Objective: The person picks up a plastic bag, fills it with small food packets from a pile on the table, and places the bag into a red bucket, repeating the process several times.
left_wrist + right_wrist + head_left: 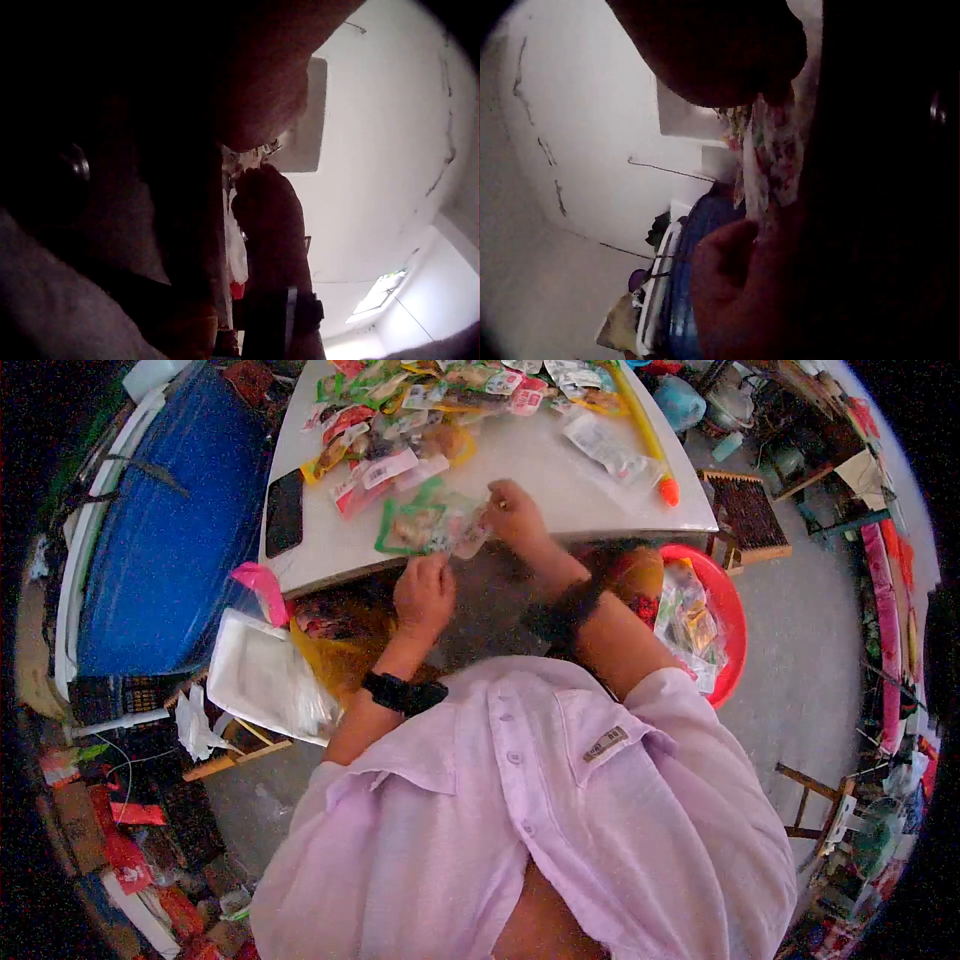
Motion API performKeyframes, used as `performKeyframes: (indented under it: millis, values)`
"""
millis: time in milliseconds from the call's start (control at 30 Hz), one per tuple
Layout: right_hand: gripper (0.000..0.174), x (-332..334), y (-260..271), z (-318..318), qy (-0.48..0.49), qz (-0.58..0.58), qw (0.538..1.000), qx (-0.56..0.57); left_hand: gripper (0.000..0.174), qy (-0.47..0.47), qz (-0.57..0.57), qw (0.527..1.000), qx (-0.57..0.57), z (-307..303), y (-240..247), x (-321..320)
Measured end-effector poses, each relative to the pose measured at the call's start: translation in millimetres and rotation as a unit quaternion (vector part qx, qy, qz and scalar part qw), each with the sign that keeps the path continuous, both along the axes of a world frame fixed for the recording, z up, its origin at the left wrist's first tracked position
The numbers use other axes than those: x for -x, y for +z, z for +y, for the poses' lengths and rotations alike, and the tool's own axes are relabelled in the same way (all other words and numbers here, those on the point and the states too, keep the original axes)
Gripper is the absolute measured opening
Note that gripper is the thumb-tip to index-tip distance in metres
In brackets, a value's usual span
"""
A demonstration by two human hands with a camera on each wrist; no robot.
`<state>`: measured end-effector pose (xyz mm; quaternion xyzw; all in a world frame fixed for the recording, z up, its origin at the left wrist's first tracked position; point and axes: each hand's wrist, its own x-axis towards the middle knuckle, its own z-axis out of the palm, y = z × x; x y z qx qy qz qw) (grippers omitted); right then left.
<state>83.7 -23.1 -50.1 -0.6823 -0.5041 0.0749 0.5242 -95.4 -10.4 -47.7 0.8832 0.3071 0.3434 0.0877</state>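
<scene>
A clear plastic packet with green edges (408, 528) is stretched between both hands at the near edge of the white table (330, 555). My left hand (424, 598) pinches its lower edge, thumb and fingers curled together. On the other side my right hand (518, 518) grips its right end with bent fingers. In the right wrist view the crinkled packet (761, 161) hangs between the two hands, with pale and coloured bits showing through. The left wrist view is dark, and there the right hand (266, 199) shows close to the packet's edge.
Several colourful packets (375, 465) are heaped at the table's far left. A black phone (284, 512) lies at the left edge, a silvery packet (605, 445) and a yellow tube (640, 420) on the right. Below stand a red basin (735, 650) with packets and a white tray (235, 660).
</scene>
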Motion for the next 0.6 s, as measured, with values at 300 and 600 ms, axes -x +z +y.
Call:
performKeyframes:
  millis: [300, 600]
  values:
    - [0.024, -19, 24, 4, 0.15, -0.107, 0.962, 0.201, 0.025, 0.032, 0.004, 0.999, 0.009, -1, -11, 7]
    - [0.014, -31, 47, 6, 0.163, -0.032, 0.979, 0.118, 0.024, 0.037, -0.111, 0.987, 0.111, 8, 39, 9]
